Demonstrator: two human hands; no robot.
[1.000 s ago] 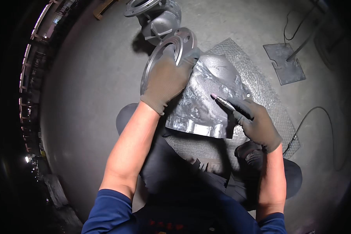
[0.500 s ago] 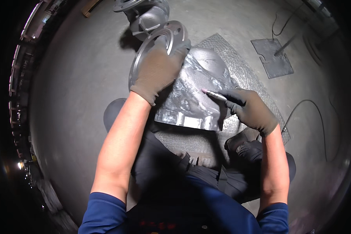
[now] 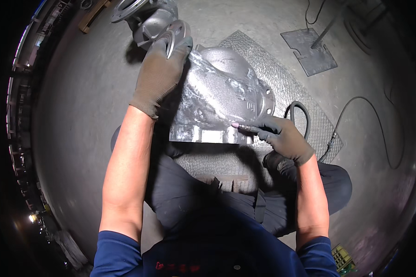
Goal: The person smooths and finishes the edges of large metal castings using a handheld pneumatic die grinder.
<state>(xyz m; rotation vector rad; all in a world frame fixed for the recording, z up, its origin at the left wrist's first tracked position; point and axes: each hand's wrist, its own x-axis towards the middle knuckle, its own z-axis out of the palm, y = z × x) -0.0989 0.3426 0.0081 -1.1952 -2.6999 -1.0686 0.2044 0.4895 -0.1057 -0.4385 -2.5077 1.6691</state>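
Note:
A grey cast-metal valve body point(image 3: 217, 92) lies in front of me, with a flange at its far left and another flange point(image 3: 267, 99) on its right. My left hand point(image 3: 158, 76), in a brown glove with dark fingertips, is closed round the rim of the far-left flange. In my right hand point(image 3: 286, 138), gloved alike, is a slim die grinder point(image 3: 250, 128) with a pink, rounded grinding stone point(image 3: 235, 125). The stone is at the casting's near edge, close to its lower right corner; whether it touches I cannot tell. Shiny ground patches mark the casting's surface.
A second metal casting point(image 3: 155, 23) stands beyond my left hand. Textured matting point(image 3: 309, 111) lies under the work. A black hose point(image 3: 300, 107) loops behind my right hand; a thinner cable point(image 3: 370, 99) curves farther right. A flat metal plate point(image 3: 312, 55) with an upright rod stands at the far right.
The casting has turned, so its right flange now shows. The grinder's stone has moved from the middle of the surface to the near edge. Both hands keep their holds.

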